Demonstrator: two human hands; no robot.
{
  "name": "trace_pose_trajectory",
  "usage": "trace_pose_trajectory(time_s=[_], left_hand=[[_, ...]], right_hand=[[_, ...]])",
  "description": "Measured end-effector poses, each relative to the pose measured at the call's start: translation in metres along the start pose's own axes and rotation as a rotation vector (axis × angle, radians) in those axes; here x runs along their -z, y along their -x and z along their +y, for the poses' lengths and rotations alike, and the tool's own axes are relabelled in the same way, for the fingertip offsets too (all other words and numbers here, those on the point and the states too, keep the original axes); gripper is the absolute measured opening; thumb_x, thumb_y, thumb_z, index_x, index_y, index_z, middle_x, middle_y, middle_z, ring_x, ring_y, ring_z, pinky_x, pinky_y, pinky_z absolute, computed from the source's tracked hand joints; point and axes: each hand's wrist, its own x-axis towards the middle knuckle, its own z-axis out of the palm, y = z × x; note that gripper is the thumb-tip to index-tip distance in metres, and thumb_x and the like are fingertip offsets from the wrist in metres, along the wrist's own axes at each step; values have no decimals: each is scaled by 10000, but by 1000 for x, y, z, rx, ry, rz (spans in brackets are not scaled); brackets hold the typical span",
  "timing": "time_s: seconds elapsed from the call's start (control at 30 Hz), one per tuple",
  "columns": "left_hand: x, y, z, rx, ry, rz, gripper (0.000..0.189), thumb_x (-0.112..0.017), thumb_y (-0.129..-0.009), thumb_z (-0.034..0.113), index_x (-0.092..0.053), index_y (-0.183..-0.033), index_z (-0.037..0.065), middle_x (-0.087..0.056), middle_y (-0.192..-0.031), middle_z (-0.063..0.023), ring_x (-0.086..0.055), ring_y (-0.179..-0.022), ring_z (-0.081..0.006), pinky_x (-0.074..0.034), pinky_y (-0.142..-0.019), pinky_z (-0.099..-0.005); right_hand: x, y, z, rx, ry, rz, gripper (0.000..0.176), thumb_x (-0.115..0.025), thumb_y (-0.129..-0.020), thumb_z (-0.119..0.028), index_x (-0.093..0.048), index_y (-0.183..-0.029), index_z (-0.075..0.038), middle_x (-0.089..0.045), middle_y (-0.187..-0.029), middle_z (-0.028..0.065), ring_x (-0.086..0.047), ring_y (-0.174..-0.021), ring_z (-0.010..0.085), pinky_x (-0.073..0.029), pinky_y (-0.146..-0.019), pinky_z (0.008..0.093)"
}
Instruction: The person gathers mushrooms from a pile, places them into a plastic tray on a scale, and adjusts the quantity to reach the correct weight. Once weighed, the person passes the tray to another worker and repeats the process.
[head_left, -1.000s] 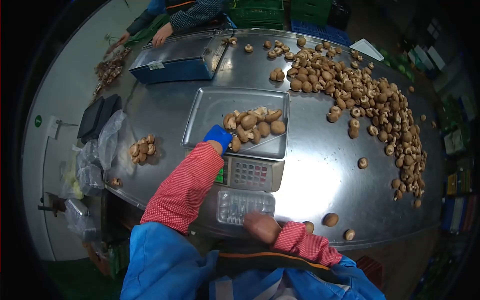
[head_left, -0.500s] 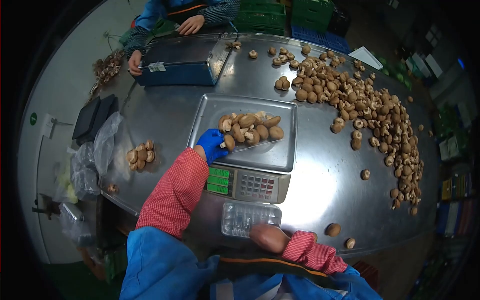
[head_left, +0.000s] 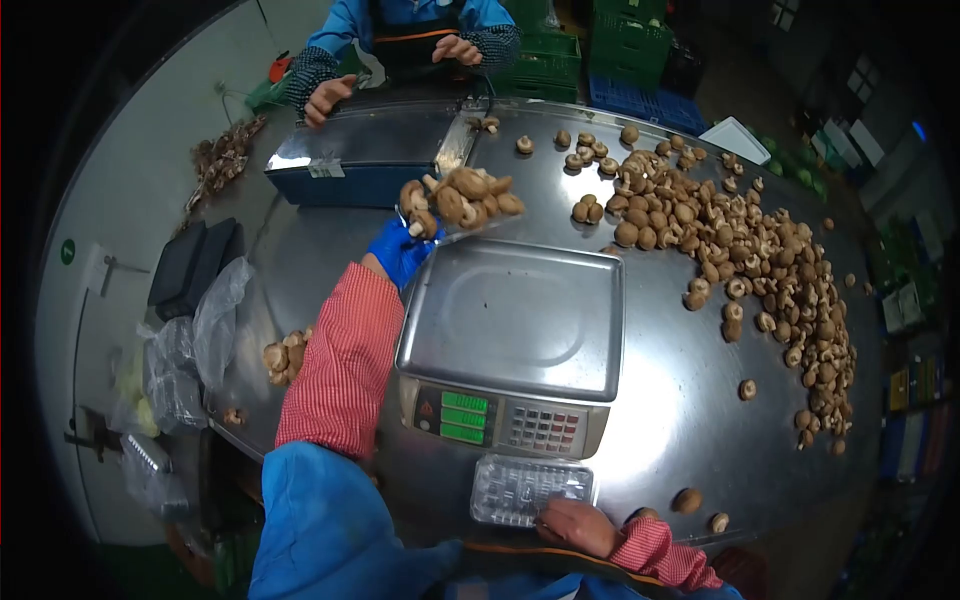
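My left hand [head_left: 398, 252], in a blue glove, grips the edge of a clear plastic tray heaped with brown shiitake mushrooms [head_left: 465, 197]. It holds the tray up beyond the far left corner of the weighing scale [head_left: 510, 315]. The scale's steel pan is bare, and its green display [head_left: 464, 416] is lit. My ungloved right hand [head_left: 582, 527] is closed at the near right corner of an empty clear plastic tray [head_left: 512, 488], just in front of the scale. The fingertips of that hand are partly hidden.
Loose mushrooms [head_left: 740, 225] spread along the right of the steel table. A blue-sided box-like machine [head_left: 345, 185] stands at the far left, where a co-worker's hands [head_left: 330, 98] hover. Mushrooms [head_left: 283, 358], plastic bags [head_left: 217, 318] and a dark device [head_left: 195, 262] lie left.
My left hand has lifted the filled mushroom tray off the scale, away from me. The display has dropped to zeros. The co-worker's hands have risen from the machine. My right hand stays by the empty tray.
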Motion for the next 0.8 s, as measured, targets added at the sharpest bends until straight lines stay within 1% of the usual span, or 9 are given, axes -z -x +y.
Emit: trace_pose_trajectory(time_s=[0.13,0.27,0.3,0.37,0.43,0.5,0.6,0.67,0.8], left_hand=[[27,-61,31,-31,47,-4,353,-598,-814,64,-489,-1139,-19,-603,-1006,-127,-625,-870,-224,-564,-665,-252],[54,-129,43,-26,94,336,267,-510,-864,51,-529,-1126,3,-607,-1011,-150,-624,-899,-283,-558,-696,-314],[48,-129,45,-104,150,251,264,-531,-883,95,-538,-1122,-16,-598,-1055,-167,-613,-944,-290,-553,-737,-352],[121,-185,24,-361,-402,36,298,-539,-898,164,-532,-1142,-8,-604,-1044,-163,-609,-958,-293,-540,-767,-389],[124,-189,20,-281,-338,98,317,-531,-913,245,-547,-1124,8,-612,-1027,-158,-608,-953,-290,-528,-781,-418],[61,-131,27,137,342,420,345,-507,-928,339,-583,-1070,34,-622,-1004,-152,-611,-929,-282,-516,-781,-438],[40,-93,-16,114,141,365,455,-447,-926,483,-597,-1000,60,-644,-931,-160,-628,-847,-287,-519,-727,-439],[28,-60,-52,449,383,-640,542,-392,-918,558,-579,-969,52,-650,-875,-193,-635,-787,-305,-521,-696,-441],[-138,90,-71,1004,-413,-655,697,-337,-892,631,-537,-1126,5,-652,-932,-194,-651,-861,-317,-544,-703,-422]], right_hand=[[-4,0,9,-11,-21,-28,152,-614,-790,-106,-561,-898,-12,-513,-770,105,-571,-719,279,-487,-614,368],[6,-5,4,-26,-18,-27,202,-608,-791,-121,-565,-954,-11,-534,-800,111,-579,-739,285,-494,-621,372],[9,-8,1,-43,-8,3,195,-621,-779,-119,-569,-937,-16,-540,-799,108,-580,-734,281,-493,-616,371],[16,-12,-3,-84,40,79,170,-643,-750,-98,-578,-890,-27,-550,-781,99,-578,-708,272,-488,-597,364],[25,-14,-6,-135,114,166,141,-663,-714,-62,-586,-830,-40,-558,-749,85,-571,-666,262,-478,-569,354],[43,-13,-7,-182,153,329,122,-665,-682,-26,-579,-765,-50,-551,-699,70,-556,-613,240,-458,-534,332],[71,-5,-3,-302,198,601,109,-652,-662,-8,-555,-695,-43,-501,-607,74,-517,-518,230,-412,-470,335],[96,7,-3,-347,244,704,130,-648,-640,33,-557,-691,-45,-538,-629,66,-526,-527,197,-415,-486,289],[126,15,-5,-157,550,763,152,-657,-656,-7,-546,-757,-29,-518,-656,81,-537,-595,225,-431,-505,320]])
